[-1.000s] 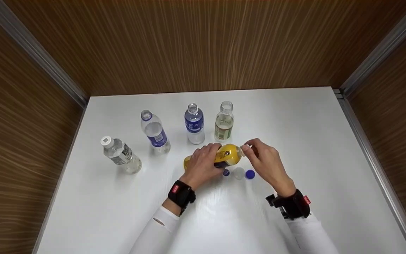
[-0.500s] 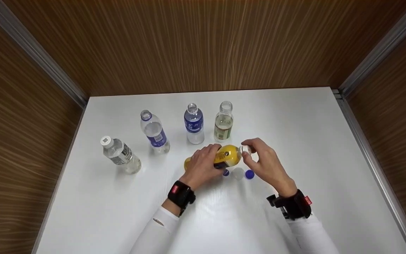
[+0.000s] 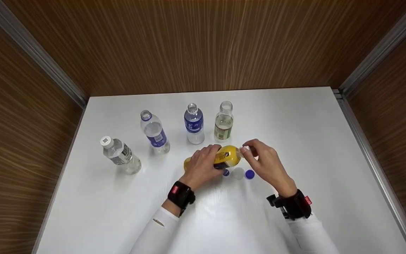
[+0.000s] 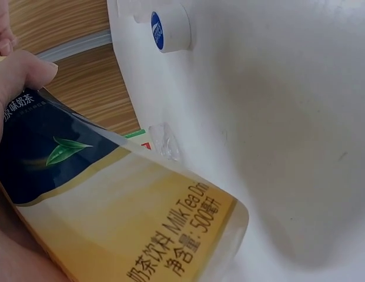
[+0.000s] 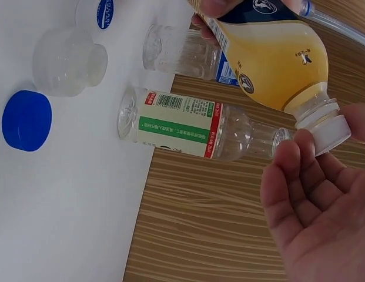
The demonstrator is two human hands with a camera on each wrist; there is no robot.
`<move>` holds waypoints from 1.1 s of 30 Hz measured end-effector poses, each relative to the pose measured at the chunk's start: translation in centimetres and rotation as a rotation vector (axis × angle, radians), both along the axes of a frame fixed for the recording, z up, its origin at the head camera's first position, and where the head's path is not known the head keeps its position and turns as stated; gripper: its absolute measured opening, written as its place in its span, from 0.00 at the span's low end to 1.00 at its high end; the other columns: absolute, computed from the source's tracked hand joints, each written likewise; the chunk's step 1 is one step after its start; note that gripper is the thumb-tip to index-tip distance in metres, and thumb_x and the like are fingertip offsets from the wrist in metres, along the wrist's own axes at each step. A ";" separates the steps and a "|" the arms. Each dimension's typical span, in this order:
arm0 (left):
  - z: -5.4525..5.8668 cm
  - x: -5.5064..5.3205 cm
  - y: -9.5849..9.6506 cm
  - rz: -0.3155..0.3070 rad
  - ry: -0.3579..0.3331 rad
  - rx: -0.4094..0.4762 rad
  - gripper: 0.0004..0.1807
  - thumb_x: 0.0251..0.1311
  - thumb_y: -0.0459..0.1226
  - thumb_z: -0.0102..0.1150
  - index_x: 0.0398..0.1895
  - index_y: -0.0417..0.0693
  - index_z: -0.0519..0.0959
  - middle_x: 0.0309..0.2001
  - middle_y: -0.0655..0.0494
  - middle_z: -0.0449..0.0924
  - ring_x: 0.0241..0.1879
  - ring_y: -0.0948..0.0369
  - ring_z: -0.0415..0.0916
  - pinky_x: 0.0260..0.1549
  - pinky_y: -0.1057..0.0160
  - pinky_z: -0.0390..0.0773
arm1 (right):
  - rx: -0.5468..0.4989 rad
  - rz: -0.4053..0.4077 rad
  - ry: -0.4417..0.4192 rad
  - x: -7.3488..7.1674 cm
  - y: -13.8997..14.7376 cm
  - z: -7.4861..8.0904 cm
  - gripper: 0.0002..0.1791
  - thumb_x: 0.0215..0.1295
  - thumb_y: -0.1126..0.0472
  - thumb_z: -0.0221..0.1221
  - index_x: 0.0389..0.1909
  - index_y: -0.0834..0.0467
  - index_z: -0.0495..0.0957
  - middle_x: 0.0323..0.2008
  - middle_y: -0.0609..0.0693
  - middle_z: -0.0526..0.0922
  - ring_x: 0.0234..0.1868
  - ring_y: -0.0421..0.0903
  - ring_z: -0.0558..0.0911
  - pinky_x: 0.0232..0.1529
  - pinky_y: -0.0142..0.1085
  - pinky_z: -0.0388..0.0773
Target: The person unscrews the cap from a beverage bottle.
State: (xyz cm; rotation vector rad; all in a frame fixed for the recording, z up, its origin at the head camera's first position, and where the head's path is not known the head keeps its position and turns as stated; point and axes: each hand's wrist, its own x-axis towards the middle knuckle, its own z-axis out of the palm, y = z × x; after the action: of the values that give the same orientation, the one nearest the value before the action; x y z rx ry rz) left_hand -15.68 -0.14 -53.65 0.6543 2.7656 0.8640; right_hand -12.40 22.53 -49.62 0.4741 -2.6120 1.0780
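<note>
A yellow milk tea bottle (image 3: 229, 155) lies tilted across my left hand (image 3: 203, 165), whose fingers grip its body; its dark blue and cream label (image 4: 129, 194) fills much of the left wrist view. At the bottle's neck my right hand (image 3: 267, 165) pinches the white cap (image 5: 331, 135) between thumb and fingers. In the right wrist view the cap sits at the end of the neck. On the table just below the bottle lie a blue cap (image 3: 250, 174), a translucent cap (image 3: 238, 173) and a white cap with a blue top (image 4: 173, 29).
Behind the hands stand a green-labelled bottle (image 3: 223, 125) and two uncapped blue-labelled bottles, one central (image 3: 194, 123) and one further left (image 3: 155, 132). A white-capped clear bottle (image 3: 122, 155) stands leftmost. Wood-patterned panels (image 3: 203, 46) border the white table (image 3: 125, 218).
Half a second ago the right fingers were spread wider and more of the white cap showed; now they have closed in round it again. The left hand and bottle barely moved.
</note>
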 end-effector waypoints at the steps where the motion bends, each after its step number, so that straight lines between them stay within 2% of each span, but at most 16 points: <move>1: 0.0 0.0 0.0 0.004 -0.011 0.003 0.43 0.53 0.46 0.80 0.71 0.51 0.68 0.63 0.50 0.78 0.61 0.53 0.75 0.68 0.46 0.67 | -0.001 0.013 0.008 0.0 0.1 0.0 0.10 0.76 0.59 0.60 0.47 0.62 0.81 0.33 0.48 0.81 0.33 0.41 0.79 0.33 0.40 0.79; 5: 0.0 0.0 0.0 0.018 -0.041 0.022 0.43 0.54 0.46 0.79 0.72 0.52 0.68 0.65 0.51 0.77 0.63 0.54 0.74 0.70 0.45 0.66 | 0.002 0.047 0.039 0.1 0.4 -0.1 0.11 0.76 0.60 0.59 0.52 0.62 0.79 0.41 0.52 0.82 0.40 0.45 0.79 0.38 0.44 0.79; 12: -0.3 -0.1 -0.3 0.035 -0.006 0.082 0.43 0.51 0.45 0.80 0.70 0.51 0.69 0.62 0.51 0.78 0.59 0.53 0.76 0.65 0.47 0.72 | -0.011 0.018 0.058 0.2 0.9 -0.3 0.14 0.74 0.61 0.60 0.55 0.63 0.78 0.45 0.55 0.81 0.43 0.47 0.79 0.44 0.45 0.79; 14: -0.4 -0.3 -0.3 0.057 0.011 0.132 0.43 0.51 0.45 0.80 0.69 0.50 0.70 0.61 0.51 0.79 0.58 0.53 0.77 0.62 0.48 0.73 | -0.012 0.003 0.056 0.3 1.1 -0.4 0.15 0.74 0.61 0.61 0.56 0.64 0.77 0.44 0.56 0.81 0.43 0.47 0.78 0.45 0.45 0.79; 17: -0.8 -0.6 -0.4 0.094 0.041 0.252 0.41 0.50 0.45 0.80 0.67 0.49 0.71 0.59 0.52 0.80 0.57 0.53 0.78 0.61 0.50 0.75 | -0.024 -0.006 0.054 0.3 1.3 -0.5 0.14 0.75 0.61 0.60 0.56 0.64 0.78 0.44 0.58 0.81 0.43 0.48 0.78 0.45 0.45 0.77; 21: -1.2 -1.1 -0.2 0.134 0.054 0.425 0.40 0.52 0.47 0.80 0.66 0.47 0.72 0.59 0.53 0.80 0.59 0.55 0.77 0.64 0.51 0.73 | -0.037 -0.009 0.055 0.5 1.6 -0.6 0.14 0.75 0.62 0.59 0.56 0.65 0.78 0.43 0.59 0.81 0.43 0.48 0.78 0.45 0.43 0.76; 27: -1.6 -1.6 0.2 0.231 0.045 0.537 0.46 0.50 0.52 0.81 0.70 0.48 0.69 0.59 0.52 0.74 0.61 0.56 0.74 0.67 0.52 0.70 | -0.028 -0.018 0.059 0.6 2.1 -1.1 0.14 0.74 0.63 0.61 0.55 0.64 0.79 0.45 0.57 0.82 0.44 0.47 0.79 0.46 0.43 0.77; 33: -2.6 -2.3 0.5 0.282 0.043 0.691 0.49 0.48 0.48 0.83 0.70 0.41 0.67 0.60 0.47 0.77 0.59 0.54 0.76 0.65 0.53 0.71 | -0.021 -0.019 0.057 0.8 2.6 -1.7 0.14 0.73 0.63 0.62 0.56 0.64 0.79 0.45 0.58 0.82 0.44 0.47 0.79 0.46 0.43 0.76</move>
State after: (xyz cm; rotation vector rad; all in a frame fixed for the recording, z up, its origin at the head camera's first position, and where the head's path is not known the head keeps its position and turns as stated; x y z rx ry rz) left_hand -18.03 0.37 -56.22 0.3634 2.5965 1.9200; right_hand -11.58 25.10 -51.31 0.4673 -2.5479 1.0695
